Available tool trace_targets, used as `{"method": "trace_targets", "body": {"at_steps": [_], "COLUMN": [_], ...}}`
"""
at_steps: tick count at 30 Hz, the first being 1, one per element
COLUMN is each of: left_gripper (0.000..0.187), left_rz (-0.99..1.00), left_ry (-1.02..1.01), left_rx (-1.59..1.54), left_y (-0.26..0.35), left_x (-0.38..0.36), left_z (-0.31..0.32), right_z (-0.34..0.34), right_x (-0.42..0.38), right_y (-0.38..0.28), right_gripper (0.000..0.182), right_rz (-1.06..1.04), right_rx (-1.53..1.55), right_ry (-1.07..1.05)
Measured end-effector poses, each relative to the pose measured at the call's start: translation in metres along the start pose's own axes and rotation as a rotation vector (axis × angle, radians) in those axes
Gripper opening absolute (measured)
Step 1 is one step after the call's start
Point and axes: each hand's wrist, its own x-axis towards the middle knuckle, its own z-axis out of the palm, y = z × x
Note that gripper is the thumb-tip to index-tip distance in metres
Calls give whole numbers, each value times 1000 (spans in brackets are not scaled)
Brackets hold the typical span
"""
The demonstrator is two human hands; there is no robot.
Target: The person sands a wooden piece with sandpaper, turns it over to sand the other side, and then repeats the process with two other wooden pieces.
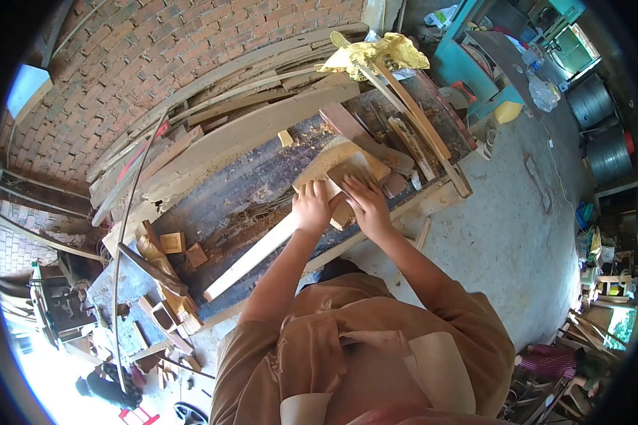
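Brown shirt (468, 326) fabric lies nearest, filling six o'clock. From the left, a square wooden block (171, 243) lies near nine o'clock on the dark workbench (237, 188). Next, a pale wooden strip (252, 256) runs from the centre down to eight o'clock, its upper end under the left hand (312, 205). That hand is curled closed over the strip, knuckles up, wrist just below, forearm reaching back toward seven o'clock. Just beside it, the right hand (364, 203) lies palm down, fingers fairly straight over a brown wooden piece (352, 168) toward eleven o'clock from the wrist; its underside is hidden, so I cannot tell how tightly it closes. Its forearm slants back between four and five o'clock. Both elbows are bent.
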Motion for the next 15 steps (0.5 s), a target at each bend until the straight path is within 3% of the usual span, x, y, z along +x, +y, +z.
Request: {"method": "trace_targets", "body": {"at_steps": [6, 15], "left_gripper": [43, 41], "left_rz": [-1, -29], "left_ry": [40, 35], "left_rx": [50, 41], "left_y": [-3, -1], "left_x": [-2, -5], "left_z": [9, 3], "right_z": [19, -1], "right_x": [42, -1], "right_y": [-3, 1], "right_gripper": [30, 31], "right_rz": [-40, -25], "right_rx": [-68, -93], "right_ry": [-7, -32]}}
